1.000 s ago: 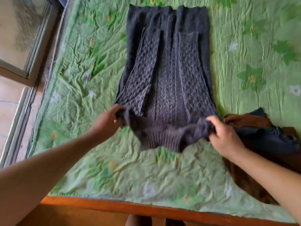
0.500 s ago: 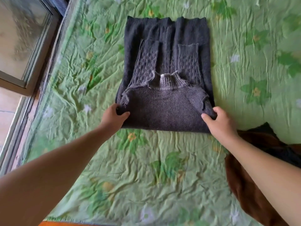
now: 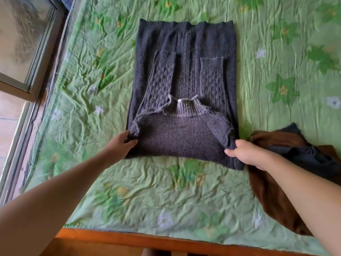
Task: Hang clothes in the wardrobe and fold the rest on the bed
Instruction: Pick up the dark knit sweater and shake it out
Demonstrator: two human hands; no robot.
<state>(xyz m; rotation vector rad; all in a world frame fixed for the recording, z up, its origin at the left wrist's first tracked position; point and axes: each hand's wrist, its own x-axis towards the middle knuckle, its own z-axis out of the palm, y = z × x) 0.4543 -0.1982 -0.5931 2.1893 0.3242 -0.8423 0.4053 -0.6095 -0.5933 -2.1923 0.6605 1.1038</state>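
Observation:
A dark grey knitted sweater [image 3: 186,74] lies on the green flowered bed sheet [image 3: 276,71], sleeves folded inward along its body. Its collar end is folded over away from me, so the neck sits mid-sweater. My left hand [image 3: 120,145] grips the folded edge at the near left corner. My right hand [image 3: 245,154] grips the near right corner, fingers curled under the fold.
A heap of brown and dark blue clothes [image 3: 287,163] lies on the bed to the right, just behind my right arm. The bed's orange wooden edge [image 3: 147,241] runs along the bottom. A window [image 3: 24,43] is at the left.
Both hands lifted the sweater's collar end and laid it over the body away from me, then took hold of the new near fold at its two corners.

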